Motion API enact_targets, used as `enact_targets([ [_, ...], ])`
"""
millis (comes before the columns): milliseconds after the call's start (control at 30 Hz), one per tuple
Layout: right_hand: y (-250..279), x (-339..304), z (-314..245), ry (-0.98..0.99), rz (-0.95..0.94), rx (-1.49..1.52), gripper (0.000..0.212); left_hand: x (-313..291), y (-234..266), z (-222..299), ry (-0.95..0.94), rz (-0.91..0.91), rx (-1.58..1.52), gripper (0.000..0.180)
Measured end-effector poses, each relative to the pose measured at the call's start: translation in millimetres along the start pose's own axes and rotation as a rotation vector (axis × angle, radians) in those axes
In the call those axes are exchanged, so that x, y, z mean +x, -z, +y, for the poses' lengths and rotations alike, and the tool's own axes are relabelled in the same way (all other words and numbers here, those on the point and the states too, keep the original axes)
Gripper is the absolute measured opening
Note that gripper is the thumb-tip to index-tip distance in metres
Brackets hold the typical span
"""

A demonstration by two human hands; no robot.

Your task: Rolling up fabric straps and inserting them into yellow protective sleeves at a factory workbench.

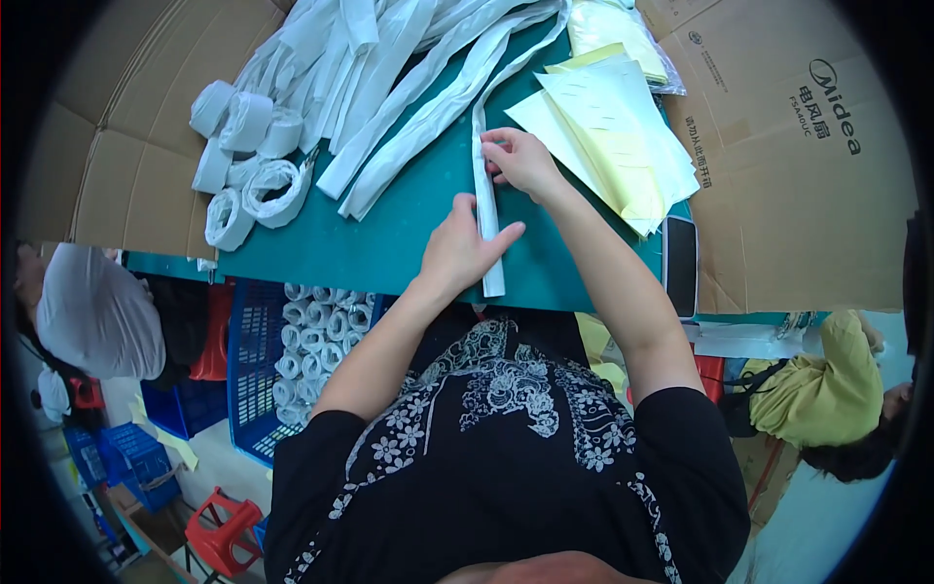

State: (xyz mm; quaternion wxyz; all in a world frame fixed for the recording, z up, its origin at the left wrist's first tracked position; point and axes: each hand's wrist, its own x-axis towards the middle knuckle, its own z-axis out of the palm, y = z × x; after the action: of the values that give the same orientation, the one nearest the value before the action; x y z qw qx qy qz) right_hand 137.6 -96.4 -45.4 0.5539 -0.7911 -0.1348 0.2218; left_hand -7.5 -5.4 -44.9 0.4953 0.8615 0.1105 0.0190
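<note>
A long white flat strip (pixel 494 277), of a material I cannot make out, runs toward me over the green table, its near end by the front edge. My right hand (pixel 522 164) pinches this strip farther up, thumb and fingertips closed on it. Across the strip nearer to me lies my left hand (pixel 459 245), its thumb stretched out to the right and its index finger pointing away; the other fingers are partly hidden. Left of both hands, more loose white strips (pixel 389 161) spread toward the back of the table.
Rolled white strips (pixel 229 219) are piled at the table's left. Yellow and white paper sheets (pixel 623 146) and a phone (pixel 679 265) lie right. Cardboard walls (pixel 778 175) flank the table (pixel 389 255). A blue basket (pixel 255 389) of rolls stands below left. Two people sit nearby.
</note>
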Motion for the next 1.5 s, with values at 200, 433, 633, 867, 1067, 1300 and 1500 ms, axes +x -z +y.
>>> enact_targets([
  [200, 2, 27, 8, -0.202, 0.170, -0.102, 0.035, 16, 7, -19, 0.256, -0.441, -0.772, 0.026],
  [433, -8, 23, 15, -0.455, 0.040, 0.709, 0.036, -15, 15, -21, 0.297, -0.399, -1.091, 0.026],
  [633, 3, 41, 25, -0.383, 0.188, 0.962, 0.042, -97, 10, -48, 0.125, 0.150, -0.865, 0.022],
  [867, -12, 27, 3, -0.365, 0.242, 0.925, 0.041, -109, -5, -36, -0.200, 0.467, -0.317, 0.011],
  [1067, -10, 29, 16, -0.296, 0.277, 0.823, 0.039, -103, 9, -39, -0.207, 0.539, 0.330, 0.013],
  [1300, -7, 22, 8, -0.311, 0.253, 0.411, 0.042, -85, 0, -55, -0.290, 0.395, 0.627, 0.018],
  [1500, -5, 35, 15, -0.403, 0.316, 0.535, 0.040, -84, 13, -44, -0.358, 0.216, 0.651, 0.031],
])
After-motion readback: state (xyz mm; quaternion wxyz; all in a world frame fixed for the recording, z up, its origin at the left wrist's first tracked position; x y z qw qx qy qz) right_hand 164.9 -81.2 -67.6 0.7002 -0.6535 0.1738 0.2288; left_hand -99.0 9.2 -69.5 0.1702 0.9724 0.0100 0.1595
